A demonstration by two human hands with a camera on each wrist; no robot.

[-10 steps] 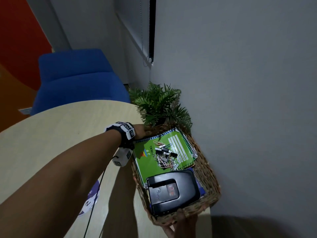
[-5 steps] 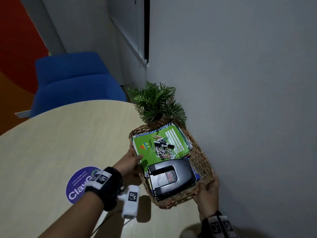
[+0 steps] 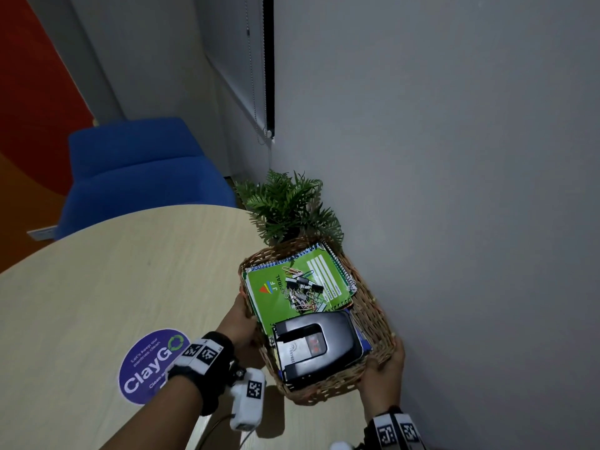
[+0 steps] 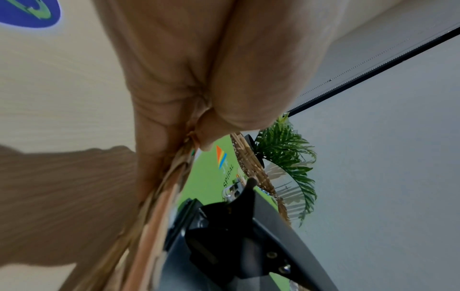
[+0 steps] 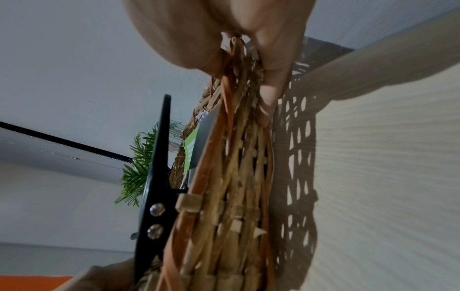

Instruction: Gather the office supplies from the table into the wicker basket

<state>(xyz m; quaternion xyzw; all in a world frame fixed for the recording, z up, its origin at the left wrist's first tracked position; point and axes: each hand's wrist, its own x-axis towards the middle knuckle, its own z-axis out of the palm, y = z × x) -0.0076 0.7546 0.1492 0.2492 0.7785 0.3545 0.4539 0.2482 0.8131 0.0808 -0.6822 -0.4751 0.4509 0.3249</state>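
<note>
The head view is dimly lit, with muted colours and a grey cast over the wall (image 3: 454, 157). A soft shadow is thrown on the tabletop (image 3: 113, 271) beneath the left hand (image 3: 238, 323). Straight lines are bowed towards the edges by the wide lens. In the left wrist view the tabletop is brighter, a broad shadow is cast across it, and the nearest skin is blurred. In the right wrist view a latticed shadow of the wicker basket (image 5: 236, 177) is laid on the tabletop, and the near weave is smeared.
</note>
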